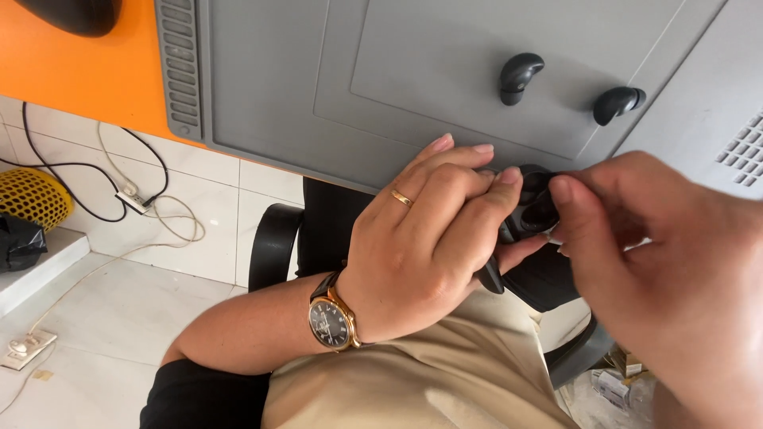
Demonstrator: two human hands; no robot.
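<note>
My left hand (429, 238), with a gold ring and a gold wristwatch, is closed around a small black case (534, 208) held just below the edge of the grey mat (318, 71). My right hand (668, 262) comes in from the right, its thumb and fingertips pinching at the top of the case. Most of the case is hidden by my fingers. Two black earbuds (518, 76) (617, 103) lie loose on the mat above my hands.
The grey mat lies on an orange desk (87, 71). A black chair (274, 246) is under me. White floor tiles at left carry cables (119, 187), a power strip (28, 349) and a yellow mesh object (32, 195).
</note>
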